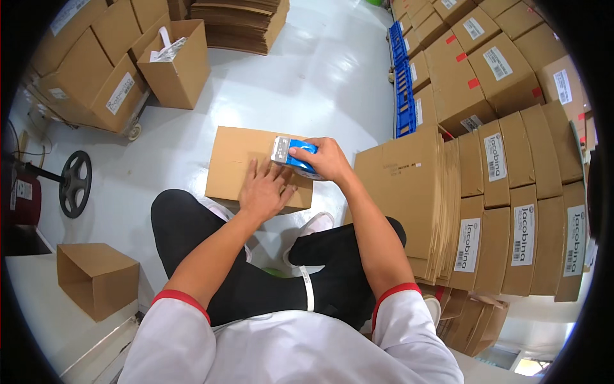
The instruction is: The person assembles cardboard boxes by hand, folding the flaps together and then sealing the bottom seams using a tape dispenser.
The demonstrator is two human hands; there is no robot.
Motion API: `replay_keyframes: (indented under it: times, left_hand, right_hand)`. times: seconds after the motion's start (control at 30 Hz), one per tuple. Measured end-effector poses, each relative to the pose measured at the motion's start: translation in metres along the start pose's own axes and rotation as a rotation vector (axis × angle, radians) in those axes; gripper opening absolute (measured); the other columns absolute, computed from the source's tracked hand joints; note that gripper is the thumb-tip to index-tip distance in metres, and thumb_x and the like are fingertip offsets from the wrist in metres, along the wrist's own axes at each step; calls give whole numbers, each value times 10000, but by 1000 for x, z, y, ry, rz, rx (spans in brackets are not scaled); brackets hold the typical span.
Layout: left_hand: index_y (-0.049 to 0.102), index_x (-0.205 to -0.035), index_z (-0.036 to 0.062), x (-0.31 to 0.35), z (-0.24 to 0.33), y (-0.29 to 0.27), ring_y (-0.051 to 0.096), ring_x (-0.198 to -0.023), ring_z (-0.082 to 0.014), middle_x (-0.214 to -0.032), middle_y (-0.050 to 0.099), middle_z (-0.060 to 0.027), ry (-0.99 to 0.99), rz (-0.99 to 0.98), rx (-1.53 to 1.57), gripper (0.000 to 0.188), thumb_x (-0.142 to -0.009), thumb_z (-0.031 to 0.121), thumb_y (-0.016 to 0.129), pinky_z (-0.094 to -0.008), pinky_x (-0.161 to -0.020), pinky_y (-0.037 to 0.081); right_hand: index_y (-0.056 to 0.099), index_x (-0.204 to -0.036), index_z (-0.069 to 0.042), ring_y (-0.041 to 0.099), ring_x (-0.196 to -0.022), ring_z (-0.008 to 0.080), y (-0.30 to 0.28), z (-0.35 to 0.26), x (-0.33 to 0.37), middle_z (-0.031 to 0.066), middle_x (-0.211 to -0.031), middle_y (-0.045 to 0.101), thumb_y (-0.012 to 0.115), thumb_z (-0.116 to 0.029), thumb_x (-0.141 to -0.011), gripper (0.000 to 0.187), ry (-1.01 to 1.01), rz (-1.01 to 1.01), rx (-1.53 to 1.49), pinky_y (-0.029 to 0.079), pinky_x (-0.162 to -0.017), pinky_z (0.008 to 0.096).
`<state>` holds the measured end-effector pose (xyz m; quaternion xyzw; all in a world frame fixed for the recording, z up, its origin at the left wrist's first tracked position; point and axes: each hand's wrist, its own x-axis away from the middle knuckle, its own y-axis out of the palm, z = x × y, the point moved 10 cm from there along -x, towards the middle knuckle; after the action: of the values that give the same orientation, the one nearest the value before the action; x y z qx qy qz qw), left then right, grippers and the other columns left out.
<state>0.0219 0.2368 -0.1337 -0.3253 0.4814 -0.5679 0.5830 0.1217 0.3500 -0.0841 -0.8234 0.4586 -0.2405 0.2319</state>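
A closed brown cardboard box [233, 160] lies on the floor in front of me, between my feet and the middle of the view. My left hand [263, 192] rests flat on its top near the close edge, fingers spread, holding nothing. In my right hand [327, 159] is a blue handheld tape dispenser [306, 148] with a metallic grey front plate [280, 150]. The dispenser is over the right part of the box top, just beyond my left fingertips. Whether it touches the cardboard I cannot tell.
Flat cardboard sheets [396, 185] lean in a stack at right, beside labelled cartons [492, 243] and a blue pallet [403, 83]. Boxes on a wheeled trolley [133, 131], an open carton [185, 70] and piled cardboard [236, 25] stand far left. An empty box [96, 278] and black handwheel [75, 184] are left.
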Motion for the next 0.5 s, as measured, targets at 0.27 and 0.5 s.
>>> replay_keyframes:
  times: [0.27,0.5]
  left_hand:
    - [711,-1137,23,-3,-28,-14,553,-1238,-363,-1251,642,-194,-150,189,308,291,-967,183,538,-520,-1137,367]
    - [672,-1095,-31,-5,-93,35,676,-811,-207,-941,689,-98,-748,197,1612,411,-1043,364,570,-344,-733,557]
  right_hand:
    - [783,-959,19,679,-678,242,9,-9,-10,172,-755,720,749,-589,-780,635,-27,-67,180,543,-679,366]
    - [782,-927,13,638,-614,187,13,5,-12,137,-694,697,762,-564,-785,595,24,-67,100,522,-626,345]
